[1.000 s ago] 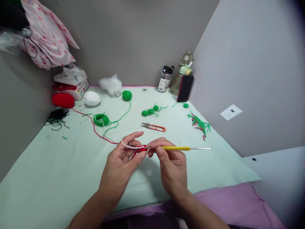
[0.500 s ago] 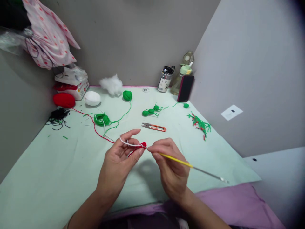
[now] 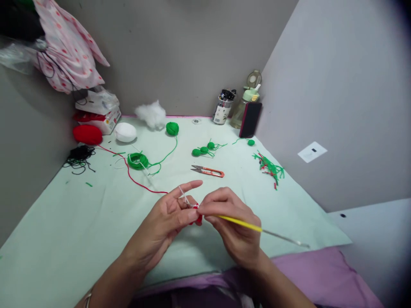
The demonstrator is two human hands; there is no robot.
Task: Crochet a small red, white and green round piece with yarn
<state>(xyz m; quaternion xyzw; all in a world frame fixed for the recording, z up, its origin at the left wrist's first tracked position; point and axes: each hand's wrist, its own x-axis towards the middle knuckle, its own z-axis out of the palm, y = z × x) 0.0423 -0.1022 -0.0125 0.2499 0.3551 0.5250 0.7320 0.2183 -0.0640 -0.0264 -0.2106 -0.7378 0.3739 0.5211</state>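
My left hand [image 3: 171, 216] pinches a small red crochet piece [image 3: 198, 219] between thumb and fingers, its index finger stretched out. White yarn [image 3: 183, 194] loops over that finger and runs down to the piece. My right hand [image 3: 233, 224] grips a crochet hook [image 3: 244, 223] with a yellow handle; its near metal end meets the red piece, where my fingertips hide the tip. The hook's other metal end points down to the right. Red yarn [image 3: 136, 183] trails from behind my left hand to a red yarn ball [image 3: 87, 134].
Thread snips [image 3: 208, 171] lie beyond my hands. Behind are green crocheted balls [image 3: 204, 150], a green yarn coil [image 3: 138, 161], a green ball [image 3: 172, 128], a white ball [image 3: 125, 132] and stuffing [image 3: 151, 114]. Yarn scraps [image 3: 269, 167], a phone [image 3: 251, 119], a bottle [image 3: 244, 107] and a pen cup [image 3: 222, 109] stand right.
My left hand has turned and moved slightly down and right with the red piece. The white yarn now sits closer round the index finger. The hook's near end has come down with the piece.
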